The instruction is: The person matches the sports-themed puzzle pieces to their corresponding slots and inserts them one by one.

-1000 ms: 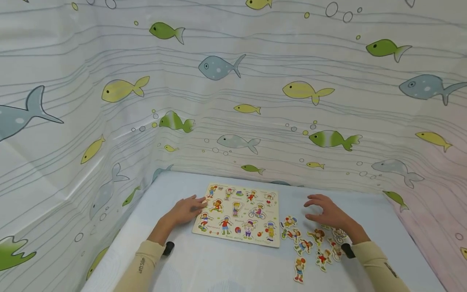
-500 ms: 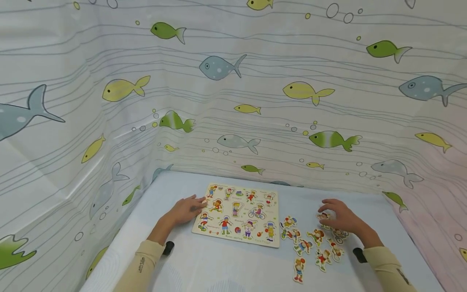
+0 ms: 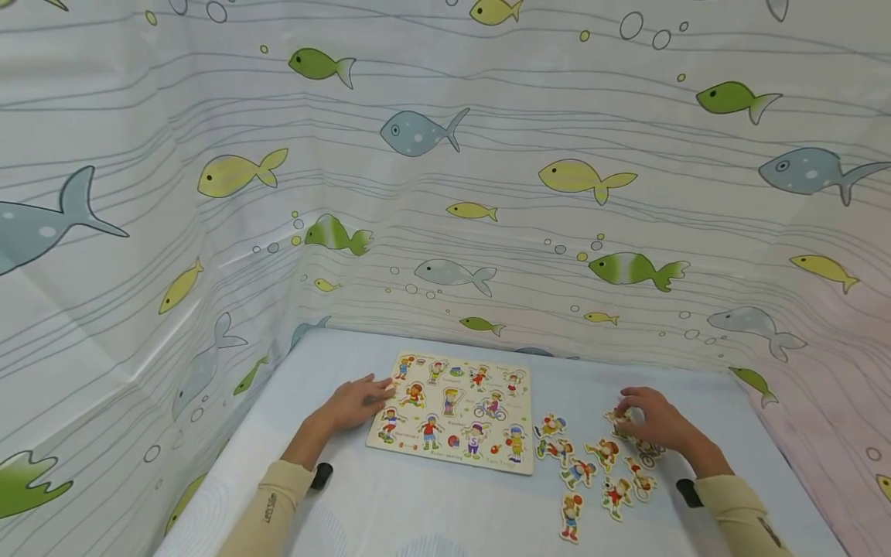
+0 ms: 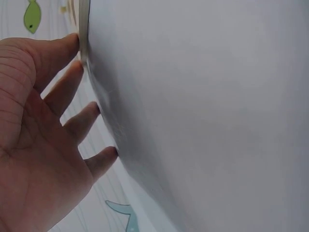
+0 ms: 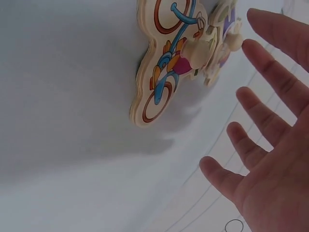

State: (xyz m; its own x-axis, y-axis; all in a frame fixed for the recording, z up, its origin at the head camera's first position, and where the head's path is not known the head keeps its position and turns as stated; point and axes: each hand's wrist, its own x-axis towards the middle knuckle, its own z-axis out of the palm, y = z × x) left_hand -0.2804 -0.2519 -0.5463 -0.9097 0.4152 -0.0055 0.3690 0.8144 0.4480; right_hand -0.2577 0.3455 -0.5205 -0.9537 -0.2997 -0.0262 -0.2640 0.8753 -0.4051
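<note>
My left hand [image 3: 356,404] rests at the left edge of a wooden puzzle board [image 3: 525,418]; in the left wrist view the thumb and forefinger of that hand [image 4: 53,116] touch the board's edge [image 4: 84,29]. At the far right of the table, my right hand [image 3: 664,429] is over a loose figure piece [image 3: 616,418]. The right wrist view shows that hand [image 5: 270,140] with fingers spread, thumb and forefinger close to the knob of a piece [image 5: 235,40]. A bicycle piece [image 5: 164,72] with a knob lies beside it.
Several loose figure pieces [image 3: 578,472] lie right of the board, one of them [image 3: 570,517] nearer the front. A white curtain with printed fish [image 3: 445,232] stands behind the pale table [image 3: 390,503] and along its sides.
My right hand has moved right and slightly down, uncovering the figure piece near its fingertips. The left hand has stayed at the board's edge.
</note>
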